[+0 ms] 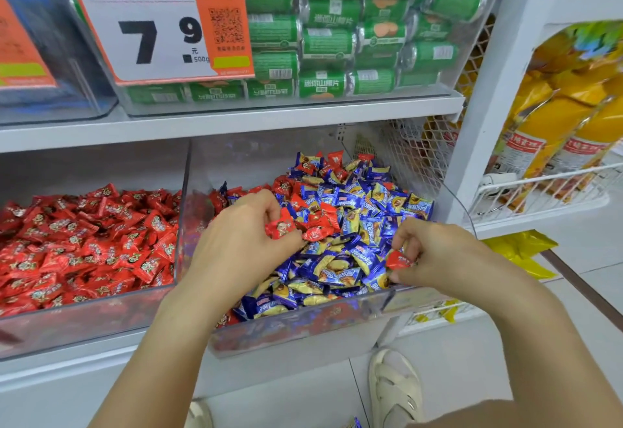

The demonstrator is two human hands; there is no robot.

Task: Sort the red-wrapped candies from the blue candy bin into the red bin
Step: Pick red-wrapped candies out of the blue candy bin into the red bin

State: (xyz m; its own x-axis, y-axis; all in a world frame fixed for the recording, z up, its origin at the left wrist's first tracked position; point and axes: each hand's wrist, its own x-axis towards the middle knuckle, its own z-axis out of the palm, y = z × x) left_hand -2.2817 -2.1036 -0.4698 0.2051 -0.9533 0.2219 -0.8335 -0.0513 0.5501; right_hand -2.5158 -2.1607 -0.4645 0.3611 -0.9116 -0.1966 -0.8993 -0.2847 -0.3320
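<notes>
Over the blue candy bin [303, 330], the left hand [236, 242] pinches a red candy [279, 227] between curled fingers, just above the mixed heap. Near the bin's front right corner, the right hand [448, 259] pinches a second red candy [397, 259] at its fingertips. More red candies lie scattered among the blue ones toward the back. Beside it on the left sits the red bin [84, 323], heaped with red candies. Green packs [337, 43] and a price card [158, 26] fill the shelf above.
</notes>
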